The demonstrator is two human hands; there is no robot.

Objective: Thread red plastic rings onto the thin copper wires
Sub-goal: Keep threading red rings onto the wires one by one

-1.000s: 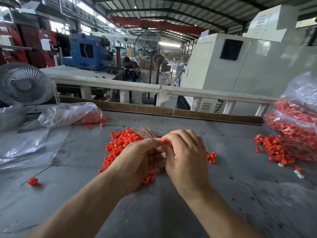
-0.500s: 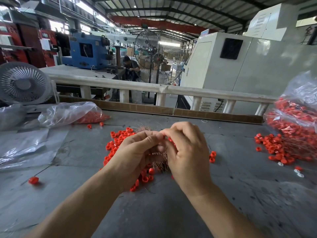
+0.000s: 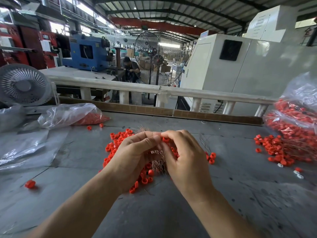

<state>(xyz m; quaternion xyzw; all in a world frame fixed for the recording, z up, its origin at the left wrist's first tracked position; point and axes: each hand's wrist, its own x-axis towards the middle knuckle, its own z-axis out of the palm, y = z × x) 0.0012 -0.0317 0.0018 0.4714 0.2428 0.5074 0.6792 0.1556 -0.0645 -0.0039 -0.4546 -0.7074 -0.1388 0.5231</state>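
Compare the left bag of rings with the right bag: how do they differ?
The left bag lies flat and mostly slack, with rings only at its far end. The right bag bulges, heaped full. Few rings lie loose by the left bag; a big spill with thin wires lies by the right bag. Both are clear plastic on the grey table.

The red rings are smooth, slightly glossy plastic, and the bundle of wires is thin bright copper with a metallic sheen. The table is dull grey, matt and scuffed. The bags are clear, shiny, crinkled plastic film
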